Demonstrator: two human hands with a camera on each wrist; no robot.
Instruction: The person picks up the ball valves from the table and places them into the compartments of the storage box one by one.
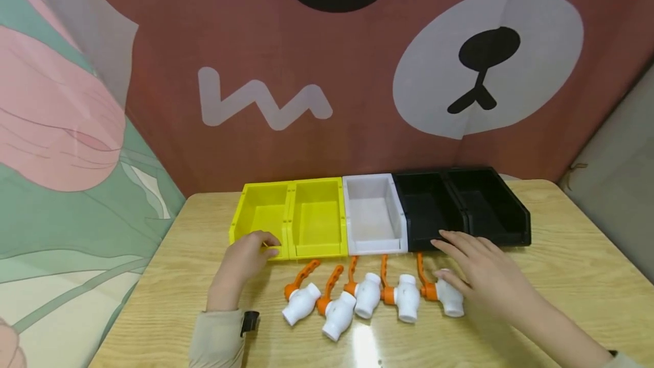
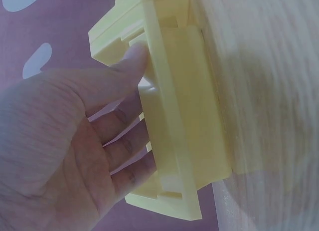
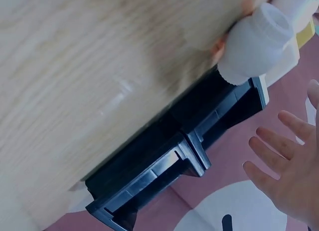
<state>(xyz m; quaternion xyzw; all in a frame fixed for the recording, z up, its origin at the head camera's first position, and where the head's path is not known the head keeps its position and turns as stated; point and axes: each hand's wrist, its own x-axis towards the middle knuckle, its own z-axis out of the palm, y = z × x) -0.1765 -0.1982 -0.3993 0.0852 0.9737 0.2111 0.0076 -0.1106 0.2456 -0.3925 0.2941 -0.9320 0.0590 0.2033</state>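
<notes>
My left hand (image 1: 247, 257) rests at the front of the leftmost yellow bin (image 1: 263, 214). In the left wrist view, the thumb of that hand (image 2: 65, 126) touches the rim of the yellow bin (image 2: 194, 111), and the other fingertips are hidden behind it. Held out with its fingers spread, my right hand (image 1: 487, 274) hovers by the front of the black bins (image 1: 434, 240) and holds nothing. Its thumb is beside the rightmost white ball valve (image 1: 452, 300) with an orange handle. The right wrist view shows the fingers of the right hand (image 3: 294, 161) apart from the valve (image 3: 254, 49).
More white ball valves (image 1: 407, 300) with orange handles lie in a row before the bins, handles toward them. A second yellow bin (image 1: 318, 251) and a white bin (image 1: 377, 246) stand between the outer bins. Behind the wooden table (image 1: 168, 305) hangs a printed cloth (image 1: 357, 146).
</notes>
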